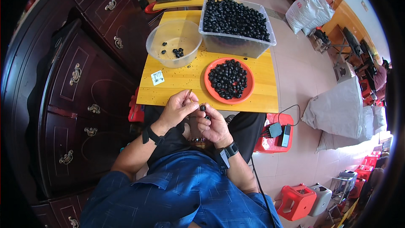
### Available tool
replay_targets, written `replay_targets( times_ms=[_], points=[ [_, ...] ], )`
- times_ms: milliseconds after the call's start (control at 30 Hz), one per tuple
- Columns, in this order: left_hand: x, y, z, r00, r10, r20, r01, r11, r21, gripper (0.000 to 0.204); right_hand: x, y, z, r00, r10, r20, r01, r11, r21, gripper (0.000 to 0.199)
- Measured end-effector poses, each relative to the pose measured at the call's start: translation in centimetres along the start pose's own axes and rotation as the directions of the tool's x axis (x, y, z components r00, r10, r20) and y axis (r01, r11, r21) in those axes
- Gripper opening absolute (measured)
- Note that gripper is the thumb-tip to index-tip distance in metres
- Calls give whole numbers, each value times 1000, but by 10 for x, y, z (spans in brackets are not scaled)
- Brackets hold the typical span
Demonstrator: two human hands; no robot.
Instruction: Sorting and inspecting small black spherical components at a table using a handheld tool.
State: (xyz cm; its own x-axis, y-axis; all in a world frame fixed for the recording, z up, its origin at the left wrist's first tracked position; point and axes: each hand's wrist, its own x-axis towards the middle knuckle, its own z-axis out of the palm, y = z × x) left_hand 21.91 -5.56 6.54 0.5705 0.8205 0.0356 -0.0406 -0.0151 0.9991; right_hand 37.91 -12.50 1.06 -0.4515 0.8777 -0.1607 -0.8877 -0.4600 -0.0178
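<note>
Just past the table's near edge, my left hand [176, 112] is closed on a thin dark tool [187, 96] whose tip points up. My right hand [215, 127] pinches a small black ring-shaped part [203, 107] between thumb and finger, close to my left fingertips. A second black part [207, 118] shows lower among the right fingers. An orange-red plate [208, 85] heaped with similar black parts sits in front of the right hand. Farther left, a round clear tub [154, 46] has several black parts [178, 52] at its bottom.
A large clear bin [236, 47] full of black parts stands at the far right of the yellow table [168, 95]. A white label [157, 77] lies on the tabletop. Dark cabinets [84, 84] line the left. Right of my leg, a red stool [270, 143] bears small devices with a cable.
</note>
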Motion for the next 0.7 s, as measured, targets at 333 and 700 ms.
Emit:
replay_targets(
  times_ms=[333, 700],
  points=[
    [-6, 9, 3, 950, 305, 68, -259, 649, 715, 34, 0, 3, 7, 988, -129, -89, 115, 982, -149, 15],
    [-4, 11, 6, 939, 328, 97, -284, 589, 756, 34, 0, 4, 2, 984, -150, -99, 130, 974, -188, 12]
  ],
)
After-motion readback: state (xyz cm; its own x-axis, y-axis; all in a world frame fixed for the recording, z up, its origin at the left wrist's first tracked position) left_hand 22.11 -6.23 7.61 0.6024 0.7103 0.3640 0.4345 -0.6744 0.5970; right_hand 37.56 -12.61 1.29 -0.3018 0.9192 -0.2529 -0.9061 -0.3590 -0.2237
